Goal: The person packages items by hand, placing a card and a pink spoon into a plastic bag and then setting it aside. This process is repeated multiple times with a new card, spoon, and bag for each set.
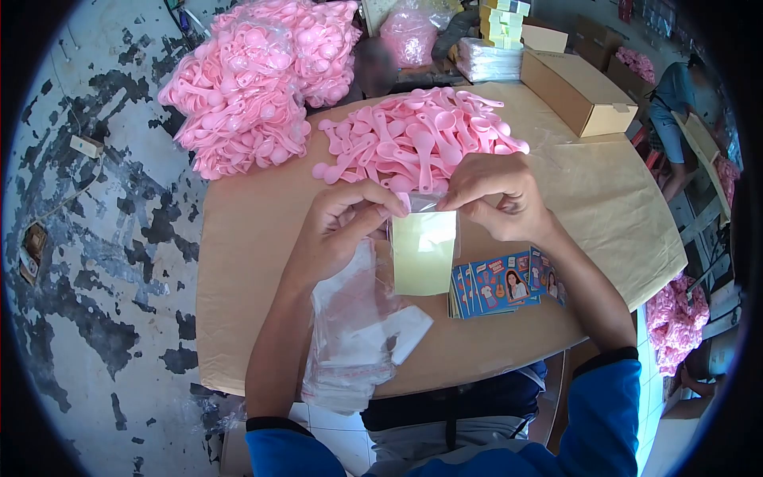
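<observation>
My left hand (343, 226) pinches the top left corner of a clear plastic bag (424, 202), with a bit of pink showing at the fingertips. The bag's top right edge is between the fingers of my right hand (497, 195). Inside the bag lies a pale yellow-green card (424, 258). Beyond both hands is a heap of pink spoons (421, 135). A pile of empty clear bags (350, 334) lies below my left hand. Blue printed cards (501, 282) are fanned out in a stack to the right of the held bag.
Big bags of pink spoons (254, 79) stand at the table's back left. A cardboard box (579, 91) sits on the back right of the brown-covered table (254, 286). Another person (675, 111) is at the far right, near more pink bags (677, 322).
</observation>
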Tool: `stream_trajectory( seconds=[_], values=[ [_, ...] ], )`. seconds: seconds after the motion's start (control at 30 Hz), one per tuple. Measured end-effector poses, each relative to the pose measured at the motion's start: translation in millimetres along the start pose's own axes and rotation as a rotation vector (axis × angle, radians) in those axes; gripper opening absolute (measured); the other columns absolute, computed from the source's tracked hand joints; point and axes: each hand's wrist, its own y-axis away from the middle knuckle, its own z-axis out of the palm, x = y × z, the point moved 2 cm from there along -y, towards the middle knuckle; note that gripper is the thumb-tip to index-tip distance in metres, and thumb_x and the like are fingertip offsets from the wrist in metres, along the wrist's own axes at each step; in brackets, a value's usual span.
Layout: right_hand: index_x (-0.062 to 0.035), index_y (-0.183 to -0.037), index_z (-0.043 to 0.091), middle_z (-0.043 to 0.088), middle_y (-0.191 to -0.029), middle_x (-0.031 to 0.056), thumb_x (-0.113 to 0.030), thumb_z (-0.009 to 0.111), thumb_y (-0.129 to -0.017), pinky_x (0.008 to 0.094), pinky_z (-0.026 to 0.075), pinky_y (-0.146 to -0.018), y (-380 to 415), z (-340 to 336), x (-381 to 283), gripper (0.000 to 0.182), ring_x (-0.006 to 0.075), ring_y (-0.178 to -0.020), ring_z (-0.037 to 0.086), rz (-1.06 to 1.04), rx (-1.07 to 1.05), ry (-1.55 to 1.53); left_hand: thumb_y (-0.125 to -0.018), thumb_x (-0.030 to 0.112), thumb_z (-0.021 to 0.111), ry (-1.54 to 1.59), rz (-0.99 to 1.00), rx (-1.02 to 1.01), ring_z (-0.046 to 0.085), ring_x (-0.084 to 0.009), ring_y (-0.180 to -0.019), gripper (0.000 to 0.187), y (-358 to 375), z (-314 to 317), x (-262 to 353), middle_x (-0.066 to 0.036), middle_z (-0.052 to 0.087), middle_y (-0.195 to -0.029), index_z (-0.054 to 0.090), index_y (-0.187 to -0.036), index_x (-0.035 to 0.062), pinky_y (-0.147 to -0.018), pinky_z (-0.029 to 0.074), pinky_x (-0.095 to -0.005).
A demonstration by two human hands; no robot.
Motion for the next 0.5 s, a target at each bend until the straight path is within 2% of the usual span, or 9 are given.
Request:
stream_trajectory(
  seconds=[0.17,0.33,0.5],
  values=[
    [-0.0027,-0.084,0.073,0.069,-0.075,0.0079,0.010,0.062,-0.069,0.0295,0.048,-0.061,-1.1,1.7,-3.3,0.022,0.0180,-0.069,0.064,-0.006,0.003,-0.007,-0.090,-0.001,0.049,0.117,-0.066,-0.009,0.063,-0.0141,-0.086,0.014,0.5,0.2,2.9,-0.008,0.063,-0.090,0.062,-0.092,-0.0032,-0.072,0.054,-0.0270],
    [-0.0033,-0.084,0.073,0.069,-0.074,0.0067,0.011,0.060,-0.066,0.0313,0.049,-0.062,-2.9,2.0,-3.3,0.026,0.0196,-0.068,0.063,-0.057,-0.012,0.035,-0.088,0.000,0.059,-0.005,-0.052,0.001,0.062,-0.0089,-0.081,0.003,0.8,3.7,2.4,-0.004,0.061,-0.089,0.059,-0.086,-0.0016,-0.066,0.052,-0.0206],
    [-0.0053,-0.083,0.073,0.068,-0.074,0.0053,0.009,0.060,-0.062,0.0316,0.051,-0.065,-4.9,-2.2,-6.4,0.028,0.0210,-0.068,0.062,-0.133,0.001,0.198,-0.084,-0.001,0.068,-0.037,-0.049,-0.005,0.062,-0.0058,-0.077,0.014,-1.3,7.3,-0.2,0.000,0.059,-0.086,0.054,-0.084,0.0015,-0.064,0.051,-0.0188]
  ],
)
